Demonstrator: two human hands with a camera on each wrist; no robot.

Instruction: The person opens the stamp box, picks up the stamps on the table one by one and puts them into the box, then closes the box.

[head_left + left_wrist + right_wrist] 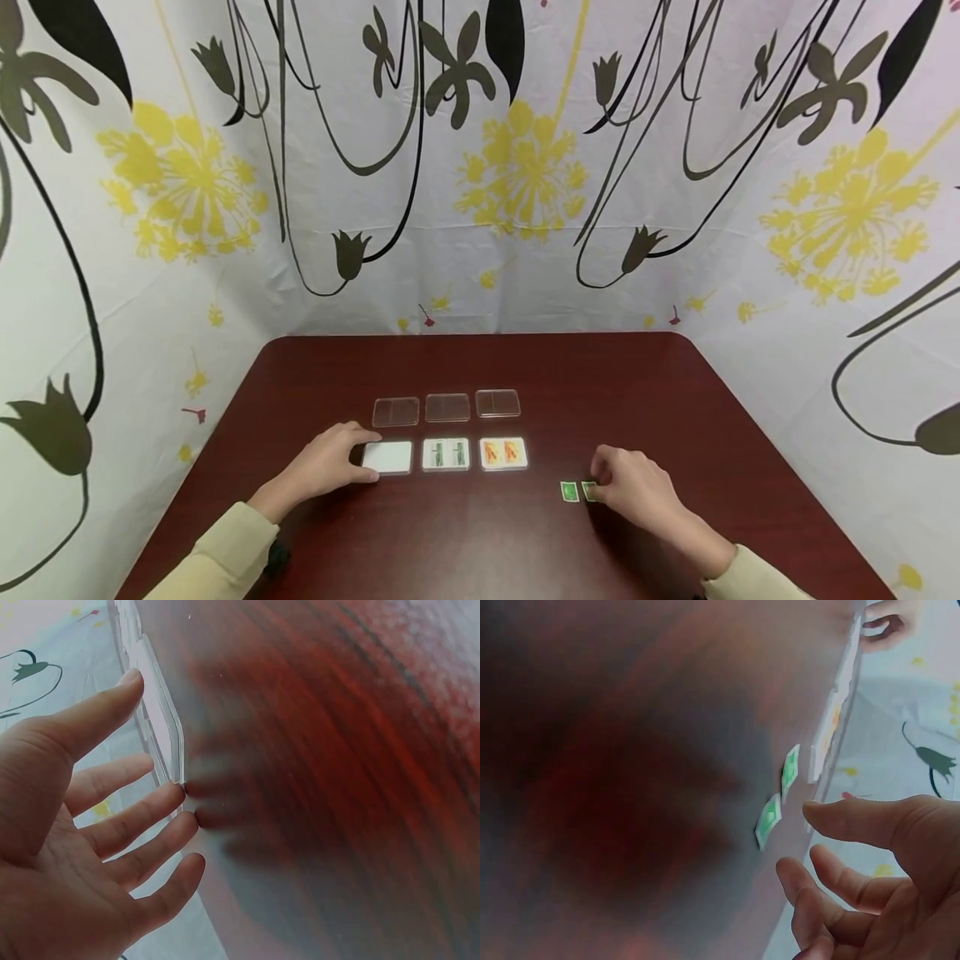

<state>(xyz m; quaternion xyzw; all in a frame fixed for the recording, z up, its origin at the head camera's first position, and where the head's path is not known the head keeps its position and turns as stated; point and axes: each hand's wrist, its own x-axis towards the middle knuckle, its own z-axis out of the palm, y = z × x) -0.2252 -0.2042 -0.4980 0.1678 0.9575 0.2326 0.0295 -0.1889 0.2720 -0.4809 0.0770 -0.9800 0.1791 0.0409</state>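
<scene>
A small flat case with a blank white top (pixel 387 457) lies on the table at the left end of a row. My left hand (pixel 330 458) holds it at its left side, thumb at the near edge and fingers at the far edge. Two small green cards lie farther right: the left card (pixel 570 492) shows whole, while the right card (pixel 588 491) is partly covered by my right hand (pixel 637 487). In the right wrist view the thumb (pixel 847 821) and bent fingers stand apart, beside the green cards (pixel 768 820), with nothing visible between them.
Beside the white case sit a case with green-printed cards (pixel 446 455) and one with orange-printed cards (pixel 504 453). Behind them lie three clear plastic trays or lids, such as the middle one (pixel 447 407). A patterned curtain (pixel 480 167) surrounds the dark red table (pixel 600 375).
</scene>
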